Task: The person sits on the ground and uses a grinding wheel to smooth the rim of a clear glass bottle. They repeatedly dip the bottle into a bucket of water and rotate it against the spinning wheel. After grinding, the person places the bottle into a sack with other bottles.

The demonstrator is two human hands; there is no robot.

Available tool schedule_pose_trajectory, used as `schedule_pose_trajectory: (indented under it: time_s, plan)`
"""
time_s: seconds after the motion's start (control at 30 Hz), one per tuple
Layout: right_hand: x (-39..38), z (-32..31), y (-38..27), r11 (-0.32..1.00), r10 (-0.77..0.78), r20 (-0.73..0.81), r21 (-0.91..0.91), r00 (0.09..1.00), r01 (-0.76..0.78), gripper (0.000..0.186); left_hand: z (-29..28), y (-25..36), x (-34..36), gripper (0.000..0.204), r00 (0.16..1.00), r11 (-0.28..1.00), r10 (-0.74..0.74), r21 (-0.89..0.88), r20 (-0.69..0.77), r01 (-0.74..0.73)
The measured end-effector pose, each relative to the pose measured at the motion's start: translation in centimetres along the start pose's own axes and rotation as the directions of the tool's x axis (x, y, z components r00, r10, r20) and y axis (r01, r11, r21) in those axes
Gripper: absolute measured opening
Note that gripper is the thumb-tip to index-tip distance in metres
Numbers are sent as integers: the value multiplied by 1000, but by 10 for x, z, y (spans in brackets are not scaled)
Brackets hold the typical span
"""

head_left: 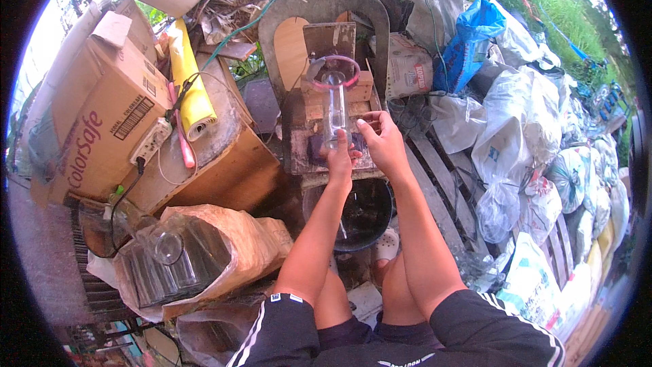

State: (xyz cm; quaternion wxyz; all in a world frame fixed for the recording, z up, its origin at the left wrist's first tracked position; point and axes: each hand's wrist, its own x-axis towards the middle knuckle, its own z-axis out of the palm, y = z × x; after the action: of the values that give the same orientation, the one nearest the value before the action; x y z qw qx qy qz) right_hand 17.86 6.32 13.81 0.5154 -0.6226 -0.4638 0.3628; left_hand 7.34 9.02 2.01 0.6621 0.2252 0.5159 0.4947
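Note:
My left hand (340,156) is closed around the lower end of a clear glass bottle (335,112), which points away from me. A pinkish-purple ring (358,75) surrounds the bottle's far end. Just right of the bottle, my right hand (384,141) is raised with its fingers curled and thumb drawn in; whatever it may pinch is too small to make out. Both hands are above a worn wooden stand (296,129) set on a grey plastic chair (266,34). Below my wrists, a dark round basin (370,214) is partly hidden by my left forearm.
At left, a paper sack (255,238) holds several clear glass bottles (170,268). Behind it are a wooden box (224,163), a power strip (151,141), a yellow roll (190,81) and a cardboard carton (102,112). Filled plastic bags (516,122) crowd the slatted wood (441,163) at right.

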Motion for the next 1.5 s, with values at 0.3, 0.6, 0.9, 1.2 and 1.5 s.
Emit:
schedule_pose_trajectory:
  time_s: [0.3, 0.6, 0.9, 1.2, 1.5]
  plan:
    - [-3, 0, -3, 1000, -1, 31, 16, 1000, 1, 37, -6, 14, -3, 77, 936, 871, -117, -418, 331, 257]
    - [-2, 1, -3, 999, -28, -2, -43, 1000, 28, 38, -8, 12, 1, 76, 999, 989, -48, -138, -1, 47]
    - [-6, 0, -7, 999, -16, 1, -40, 1000, 16, 39, -9, 11, 3, 72, 985, 938, 22, -345, 169, 38]
    - [-4, 4, -4, 997, -52, -4, -51, 999, 52, 33, -21, 13, 7, 79, 988, 986, -106, -120, 115, 120]
    - [-4, 8, -2, 999, -12, 29, -33, 1000, 13, 40, -11, 4, 9, 78, 965, 939, -83, -304, 248, 159]
